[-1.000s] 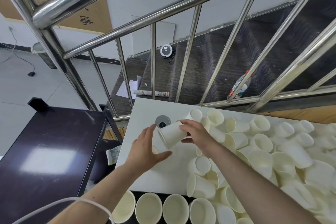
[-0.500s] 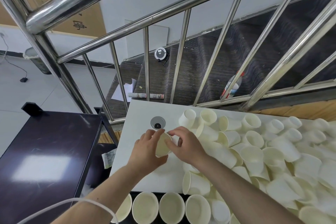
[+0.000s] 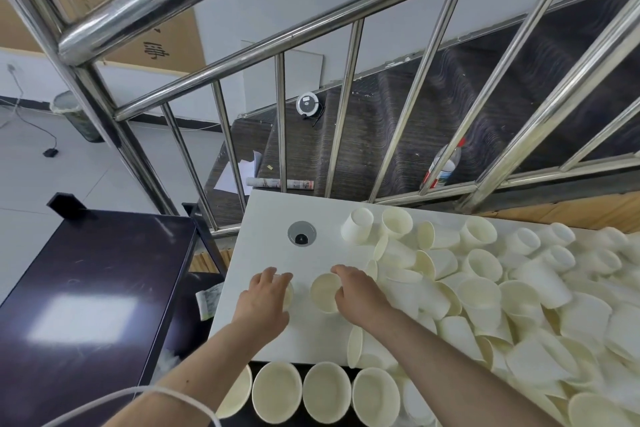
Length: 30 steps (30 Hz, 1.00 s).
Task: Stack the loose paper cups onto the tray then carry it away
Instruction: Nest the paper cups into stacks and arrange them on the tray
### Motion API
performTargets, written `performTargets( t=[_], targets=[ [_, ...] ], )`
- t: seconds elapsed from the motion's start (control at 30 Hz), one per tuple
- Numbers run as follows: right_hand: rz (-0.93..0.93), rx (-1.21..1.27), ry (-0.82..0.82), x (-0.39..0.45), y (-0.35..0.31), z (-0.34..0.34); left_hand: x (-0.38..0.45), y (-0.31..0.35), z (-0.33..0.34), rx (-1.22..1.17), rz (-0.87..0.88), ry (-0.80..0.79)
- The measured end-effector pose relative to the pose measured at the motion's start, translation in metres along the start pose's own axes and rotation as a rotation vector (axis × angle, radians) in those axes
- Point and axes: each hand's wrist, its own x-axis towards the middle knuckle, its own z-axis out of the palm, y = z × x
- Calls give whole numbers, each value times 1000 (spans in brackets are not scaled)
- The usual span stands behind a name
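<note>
On the white tabletop, near its left end, I saw both hands working close together. The right hand curled its fingers over the rim of an upright paper cup, gripping it from the right side with its mouth facing up. The left hand lay just beside it, fingers bent around a second cup that I could see only as a pale sliver past the fingers; I took it as a grip, though most of that cup was hidden. The 2 cups stood apart, a bare strip of tabletop between them.

To the right, a heap of loose cups covered the rest of the tabletop, most lying on their sides, some upright. Along the near edge, below the forearms, a row of 4 open cups stood mouth up on a dark surface; I could not tell whether that was the tray.

A round metal grommet sat in the tabletop beyond the hands. A steel railing crossed behind, with a plastic bottle on the dark stairs past it, and a dark side table stood at the left.
</note>
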Motion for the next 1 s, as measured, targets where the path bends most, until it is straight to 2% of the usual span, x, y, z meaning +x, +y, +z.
performTargets(
  t=[0.17, 0.33, 0.47, 0.63, 0.77, 1.0],
  targets=[
    [-152, -230, 61, -5, -9, 0, -10, 0, -3, -55, 15, 70],
    [-258, -409, -46, -6, -13, 10, -29, 0, -17, -83, 37, 204],
    [-236, -339, -54, -9, -15, 13, -49, -6, -29, -187, 34, 315],
    [-324, -118, 97, -35, -28, 4, -78, -22, -33, -245, 47, 387],
    [-424, -18, 119, -66, -41, -5, -98, -30, -33, -244, 42, 354],
    [-494, -77, 30, -109, -68, 4, -125, -37, -32, -237, 80, 286]
  ],
)
